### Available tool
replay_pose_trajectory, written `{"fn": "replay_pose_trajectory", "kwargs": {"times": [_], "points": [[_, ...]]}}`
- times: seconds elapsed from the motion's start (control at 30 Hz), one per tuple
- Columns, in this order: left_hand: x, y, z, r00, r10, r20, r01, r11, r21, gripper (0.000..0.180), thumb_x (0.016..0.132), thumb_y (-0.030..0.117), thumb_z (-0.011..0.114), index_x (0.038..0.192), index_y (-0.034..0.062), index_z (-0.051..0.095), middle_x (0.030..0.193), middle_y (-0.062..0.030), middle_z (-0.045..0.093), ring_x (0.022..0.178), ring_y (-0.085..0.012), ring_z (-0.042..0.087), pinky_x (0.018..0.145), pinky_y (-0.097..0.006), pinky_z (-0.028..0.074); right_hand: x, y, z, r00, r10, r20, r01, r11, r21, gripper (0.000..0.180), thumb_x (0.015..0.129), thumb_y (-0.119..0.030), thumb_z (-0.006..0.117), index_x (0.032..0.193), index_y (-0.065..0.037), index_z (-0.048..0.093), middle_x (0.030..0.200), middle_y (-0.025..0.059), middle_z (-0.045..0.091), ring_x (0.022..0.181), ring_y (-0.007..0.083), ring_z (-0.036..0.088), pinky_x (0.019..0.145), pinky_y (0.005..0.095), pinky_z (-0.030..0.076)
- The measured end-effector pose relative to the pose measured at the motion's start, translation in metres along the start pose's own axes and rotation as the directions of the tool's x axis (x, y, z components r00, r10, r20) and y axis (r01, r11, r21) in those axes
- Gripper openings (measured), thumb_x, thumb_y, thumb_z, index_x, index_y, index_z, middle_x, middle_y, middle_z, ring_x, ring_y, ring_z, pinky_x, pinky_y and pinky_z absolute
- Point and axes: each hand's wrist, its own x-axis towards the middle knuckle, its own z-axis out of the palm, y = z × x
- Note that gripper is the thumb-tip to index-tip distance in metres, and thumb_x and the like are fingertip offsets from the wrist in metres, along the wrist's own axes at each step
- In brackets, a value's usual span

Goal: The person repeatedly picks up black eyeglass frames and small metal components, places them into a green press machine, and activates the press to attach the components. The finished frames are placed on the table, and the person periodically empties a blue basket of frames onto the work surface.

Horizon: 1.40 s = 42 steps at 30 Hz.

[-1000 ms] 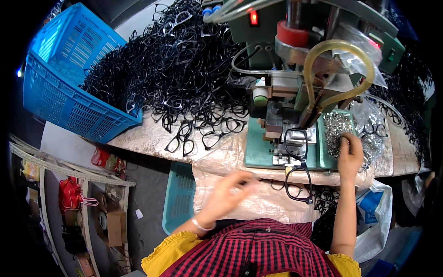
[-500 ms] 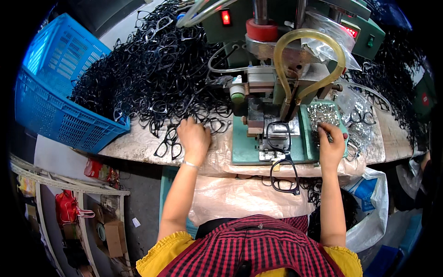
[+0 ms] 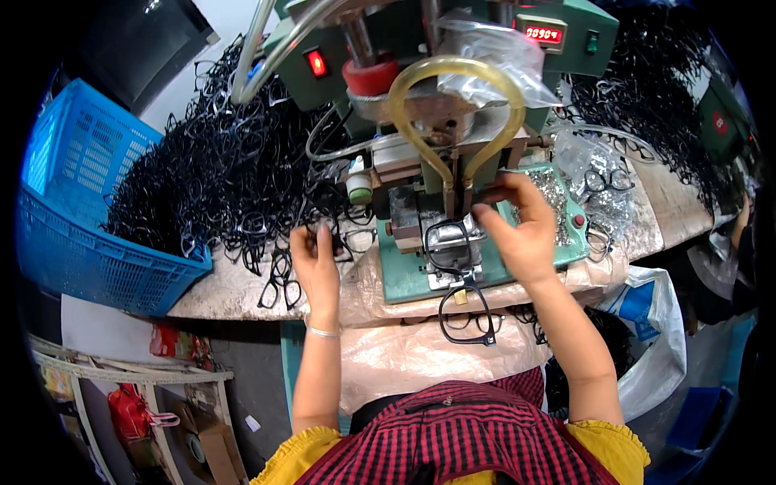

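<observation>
A black eyeglass frame (image 3: 447, 250) sits on the metal fixture of a green bench press (image 3: 404, 271), one lens rim hanging over the front edge. My right hand (image 3: 524, 234) is beside the press's tool head, thumb and fingers closed in a pinch; whatever they hold is too small to make out. To its right lies a green tray of small shiny metal parts (image 3: 554, 202). My left hand (image 3: 315, 263) is at the near edge of a big heap of black eyeglass frames (image 3: 234, 162), fingers curled round dark frame parts. Loose frames (image 3: 279, 291) lie just left of it.
A blue plastic crate (image 3: 97, 250) leans at the left end of the heap. Yellowish tubing (image 3: 457, 65) loops before the press. Clear plastic bags (image 3: 594, 162) lie beside the parts tray. More frames (image 3: 655, 105) are piled far right. A white sack (image 3: 659, 339) hangs below the table.
My right hand has left the metal parts and come to the press's tool head. My left hand has turned, its thumb now raised. The whole view has shifted, with the press further left.
</observation>
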Motion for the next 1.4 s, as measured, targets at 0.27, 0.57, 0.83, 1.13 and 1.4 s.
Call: {"fn": "replay_pose_trajectory", "kwargs": {"times": [0.27,0.57,0.83,1.13,1.4], "points": [[-0.02,0.05,0.007,0.981,0.156,0.112,-0.076,0.851,-0.519,0.015,0.103,0.01,0.051,0.111,-0.0002,0.058,0.103,-0.0148,0.066,0.088,-0.0255,0.069,0.075,-0.035,0.059,-0.004,-0.008,0.011,0.976,0.219,-0.004,-0.21,0.942,0.26,0.047,0.082,0.002,0.069,0.125,0.005,0.05,0.092,0.006,0.068,0.092,0.0099,0.062,0.089,0.0242,0.046],[0.0,0.134,0.043,0.792,0.6,0.114,-0.421,0.672,-0.61,0.009,0.099,0.006,0.058,0.104,-0.0008,0.06,0.106,-0.0183,0.069,0.088,-0.0272,0.07,0.081,-0.04,0.058,-0.011,-0.05,0.012,0.975,0.202,0.089,-0.218,0.942,0.253,0.055,0.082,0.003,0.066,0.134,0.003,0.047,0.113,0.0113,0.066,0.107,0.0156,0.063,0.098,0.0306,0.045],[-0.038,0.105,0.051,0.333,0.756,0.563,-0.781,0.556,-0.284,0.015,0.078,0.012,0.074,0.093,0.0117,0.074,0.103,-0.006,0.074,0.087,-0.0262,0.07,0.084,-0.046,0.051,-0.022,0.065,-0.077,0.999,0.052,-0.016,-0.044,0.587,-0.808,0.028,0.073,-0.015,0.078,0.1,-0.009,0.073,0.127,0.0208,0.061,0.127,0.04,0.05,0.108,0.0468,0.039],[-0.042,0.099,0.047,0.365,0.739,0.567,-0.775,0.579,-0.255,0.019,0.075,0.012,0.078,0.093,0.0119,0.072,0.107,-0.0042,0.074,0.088,-0.0243,0.068,0.09,-0.047,0.05,-0.008,0.07,-0.057,0.941,-0.143,0.307,0.334,0.549,-0.767,0.015,0.078,-0.011,0.071,0.092,-0.009,0.066,0.128,0.0132,0.06,0.128,0.0347,0.051,0.093,0.0482,0.046],[-0.101,0.092,-0.027,0.667,0.658,0.349,-0.744,0.615,0.262,0.028,0.076,0.006,0.076,0.103,0.0078,0.07,0.117,-0.0108,0.069,0.104,-0.0295,0.067,0.101,-0.046,0.043,-0.01,0.089,-0.085,0.991,-0.134,-0.012,0.102,0.807,-0.581,0.021,0.09,0.002,0.061,0.109,-0.001,0.071,0.113,0.0121,0.071,0.109,0.0248,0.066,0.097,0.0341,0.049]]}}
